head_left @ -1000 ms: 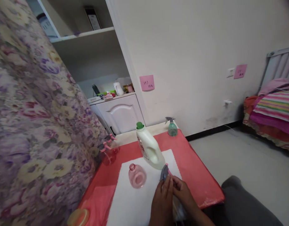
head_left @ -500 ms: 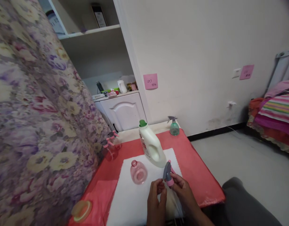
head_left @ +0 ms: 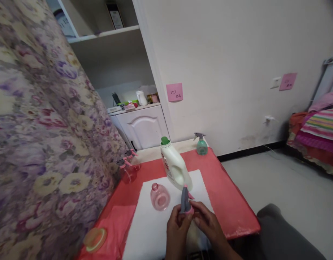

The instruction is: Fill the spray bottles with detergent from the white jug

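A grey and pink spray head (head_left: 185, 200) stands upright between my two hands, over the near part of a white cloth. My left hand (head_left: 176, 228) pinches its left side near the pink collar, thumb in front. From the right, my right hand (head_left: 208, 221) has its fingers closed on the same collar. Just to the left sits a pink clear bottle (head_left: 160, 197) with an uncovered neck. Behind the hands a large white jug (head_left: 172, 164) with a green cap and a side handle stands on the cloth. My fingers partly hide the collar.
The white cloth (head_left: 147, 224) lies on a red-covered table (head_left: 231, 202). A green spray bottle (head_left: 201, 146) stands at the far right corner, two pink spray bottles (head_left: 128, 173) at the far left. A round yellowish lid-like thing (head_left: 95, 239) lies near left, beside a floral curtain (head_left: 55, 144).
The spray head has shifted left and turned more upright. My left hand, apart from it or barely touching before, now grips it; my right hand has followed left.
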`<state>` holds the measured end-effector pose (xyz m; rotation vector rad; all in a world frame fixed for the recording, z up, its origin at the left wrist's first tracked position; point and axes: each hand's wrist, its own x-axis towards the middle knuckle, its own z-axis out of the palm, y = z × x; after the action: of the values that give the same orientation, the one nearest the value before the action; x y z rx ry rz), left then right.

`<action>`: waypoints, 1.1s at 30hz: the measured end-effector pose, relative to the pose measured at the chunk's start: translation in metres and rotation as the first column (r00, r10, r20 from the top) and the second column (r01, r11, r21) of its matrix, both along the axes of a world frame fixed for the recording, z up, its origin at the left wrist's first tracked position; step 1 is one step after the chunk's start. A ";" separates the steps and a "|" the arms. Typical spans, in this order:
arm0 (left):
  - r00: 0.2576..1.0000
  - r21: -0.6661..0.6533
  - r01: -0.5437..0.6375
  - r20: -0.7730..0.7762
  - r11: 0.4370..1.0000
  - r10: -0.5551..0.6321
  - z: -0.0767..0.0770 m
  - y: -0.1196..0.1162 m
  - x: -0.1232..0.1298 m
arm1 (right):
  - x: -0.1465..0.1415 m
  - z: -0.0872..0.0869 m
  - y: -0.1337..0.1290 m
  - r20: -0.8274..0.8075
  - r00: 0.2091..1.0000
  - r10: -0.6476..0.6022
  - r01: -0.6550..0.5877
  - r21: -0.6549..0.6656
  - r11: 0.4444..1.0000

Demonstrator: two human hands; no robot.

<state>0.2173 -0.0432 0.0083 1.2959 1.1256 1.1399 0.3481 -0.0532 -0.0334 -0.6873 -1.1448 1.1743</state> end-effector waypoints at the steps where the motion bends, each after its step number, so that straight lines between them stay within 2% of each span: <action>1: 0.999 0.015 -0.015 -0.033 1.000 0.016 0.003 0.000 0.000 | 0.000 0.000 -0.001 0.006 1.000 0.002 -0.002 0.007 1.000; 3: 0.991 0.084 -0.039 -0.124 0.996 0.049 0.009 -0.001 0.000 | 0.000 0.000 -0.001 0.030 0.999 -0.023 0.022 0.026 0.999; 5: 0.969 0.208 -0.042 -0.230 0.977 0.090 0.014 -0.004 0.002 | 0.001 0.000 0.000 0.050 0.998 -0.047 0.045 0.044 0.998; 8: 0.923 0.386 0.000 -0.356 0.923 0.149 0.018 -0.007 0.008 | 0.003 0.005 0.001 0.022 0.998 -0.056 0.056 0.034 0.998; 10: 0.905 0.437 0.039 -0.397 0.899 0.153 0.018 -0.008 0.012 | 0.005 0.011 0.000 -0.010 0.999 -0.046 0.046 0.007 0.999; 13: 0.893 0.438 0.102 -0.437 0.893 0.112 0.015 -0.007 0.017 | 0.010 0.019 -0.002 -0.016 0.999 -0.050 0.049 -0.072 0.996; 16: 0.877 0.421 0.157 -0.476 0.893 0.070 0.011 -0.005 0.019 | 0.014 0.019 -0.001 -0.019 0.995 -0.094 0.090 -0.160 0.983; 23: 0.790 0.397 0.194 -0.605 0.897 0.097 0.007 -0.005 0.009 | 0.015 -0.008 0.009 -0.164 0.967 -0.197 0.140 -0.306 0.942; 26: 0.738 0.398 0.207 -0.663 0.894 0.124 0.007 -0.006 0.004 | 0.013 -0.018 0.013 -0.213 0.957 -0.195 0.115 -0.339 0.934; 29: 0.713 0.384 0.206 -0.689 0.900 0.130 0.007 -0.007 0.002 | 0.010 -0.023 0.016 -0.291 0.941 -0.174 0.064 -0.353 0.933; 33: 0.716 0.354 0.172 -0.685 0.919 0.130 0.008 -0.008 0.000 | 0.007 -0.022 0.015 -0.254 0.954 -0.157 0.051 -0.379 0.924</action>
<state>0.2178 -0.0517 0.0163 2.1816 1.4532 0.8842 0.3554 -0.0387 -0.0556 -0.8256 -0.6438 1.3613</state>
